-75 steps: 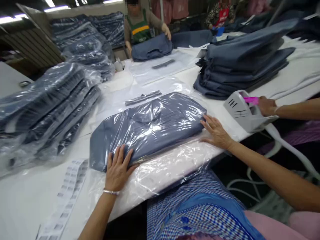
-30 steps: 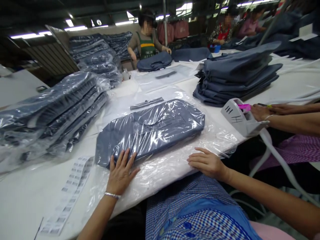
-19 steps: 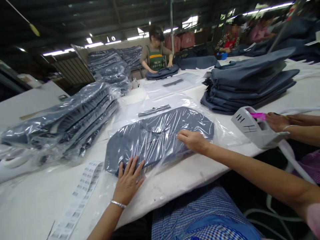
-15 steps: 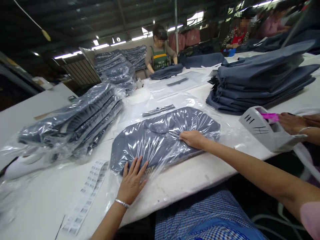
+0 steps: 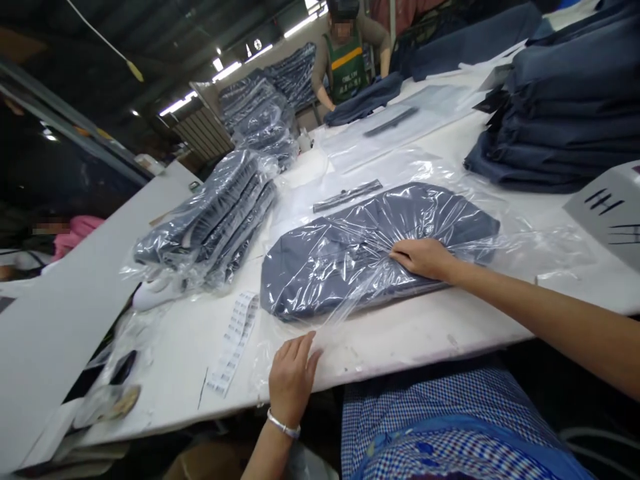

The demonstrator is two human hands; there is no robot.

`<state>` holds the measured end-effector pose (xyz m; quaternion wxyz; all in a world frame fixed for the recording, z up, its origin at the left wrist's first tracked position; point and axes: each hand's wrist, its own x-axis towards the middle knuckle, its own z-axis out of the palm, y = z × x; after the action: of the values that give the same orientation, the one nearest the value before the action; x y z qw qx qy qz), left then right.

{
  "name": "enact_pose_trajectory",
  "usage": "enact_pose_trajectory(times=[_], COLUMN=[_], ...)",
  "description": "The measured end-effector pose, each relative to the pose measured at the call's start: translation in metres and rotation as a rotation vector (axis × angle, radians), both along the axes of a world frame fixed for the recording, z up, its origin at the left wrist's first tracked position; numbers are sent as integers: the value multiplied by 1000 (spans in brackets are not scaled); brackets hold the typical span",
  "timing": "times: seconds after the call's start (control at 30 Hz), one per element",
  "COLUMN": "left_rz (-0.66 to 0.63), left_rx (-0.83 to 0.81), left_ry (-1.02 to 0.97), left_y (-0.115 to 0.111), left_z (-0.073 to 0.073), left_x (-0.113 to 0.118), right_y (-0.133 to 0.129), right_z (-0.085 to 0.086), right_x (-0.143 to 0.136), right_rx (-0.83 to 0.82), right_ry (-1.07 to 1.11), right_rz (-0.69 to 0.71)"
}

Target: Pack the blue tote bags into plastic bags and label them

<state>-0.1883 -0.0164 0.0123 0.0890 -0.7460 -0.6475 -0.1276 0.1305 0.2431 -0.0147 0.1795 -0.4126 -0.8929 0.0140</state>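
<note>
A folded dark blue-grey fabric item point(image 5: 310, 267), which looks like a garment or bag, lies inside a clear plastic bag point(image 5: 540, 250) on the white table. My right hand point(image 5: 423, 258) is closed on the plastic over the middle of the item, and creases fan out from its fingers. Near the table's front edge, my left hand point(image 5: 293, 373) has its fingers drawn together at the plastic's loose near side. It appears to grip the film, though the fingertips are partly hidden. A dark zip-like strip point(image 5: 347, 195) shows just behind the item.
Plastic-wrapped items point(image 5: 215, 213) are stacked at left, beside a barcode label strip point(image 5: 235, 343). Unwrapped dark fabric point(image 5: 565, 127) is piled at right, near a grey tape dispenser point(image 5: 607, 207). Across the table, a person in a green apron point(image 5: 347, 67) handles dark fabric.
My left hand has come off the wrapped item toward the table's front edge, its spread fingers drawing together. My right hand still grips the plastic. The view has swung left and down.
</note>
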Motion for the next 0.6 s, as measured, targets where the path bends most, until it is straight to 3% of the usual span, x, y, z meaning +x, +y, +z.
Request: enact_pose_trajectory(times=[0.13,0.3,0.4,0.6], left_rz=[-2,30,30,-24], left_rx=[75,149,35,-351], left_ry=[-38,-100,-104,-176], left_y=[2,33,59,114], left_z=[16,48,62,83], left_x=[-15,-37,-51,-92], right_y=[-1,1,3,2], right_z=[0,-4,-7,-10], right_x=[-1,1,1,1], right_rx=[8,-20,-41,-30], right_ry=[23,83,113,149], right_rz=[4,8,2,-31])
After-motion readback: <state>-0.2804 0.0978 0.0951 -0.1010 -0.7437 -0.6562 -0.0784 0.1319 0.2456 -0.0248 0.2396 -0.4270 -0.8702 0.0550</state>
